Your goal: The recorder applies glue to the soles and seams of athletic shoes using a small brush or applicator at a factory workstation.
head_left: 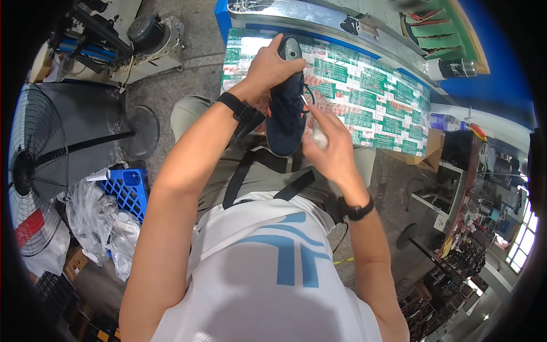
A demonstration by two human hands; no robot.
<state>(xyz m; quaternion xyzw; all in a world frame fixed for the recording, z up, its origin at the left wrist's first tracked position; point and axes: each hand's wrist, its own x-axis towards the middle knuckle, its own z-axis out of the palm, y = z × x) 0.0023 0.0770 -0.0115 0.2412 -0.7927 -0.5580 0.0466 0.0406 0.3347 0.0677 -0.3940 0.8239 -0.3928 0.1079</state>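
A dark navy shoe [283, 122] with orange trim stands lengthwise in front of me, toe toward my body. At its far end shows a grey insert with a round hole, which looks like a shoe last [292, 49]. My left hand [272, 67] is wrapped round that heel end, thumb across it. A dark lace loop [310, 94] hangs off the shoe's right side. My right hand [331, 139] is closed on a thin pale-tipped tool [304, 100], its tip at the shoe's right side near the lace. A whitish rounded part shows in the palm; the tool's exact kind is unclear.
The shoe is over a surface covered in green-and-white printed tape [364, 108]. Beyond runs a metal-and-blue conveyor frame [319, 28]. A stand fan [25, 165] and blue crate [126, 191] are at left. A plastic bottle [446, 122] lies at right, above a cardboard box [433, 149].
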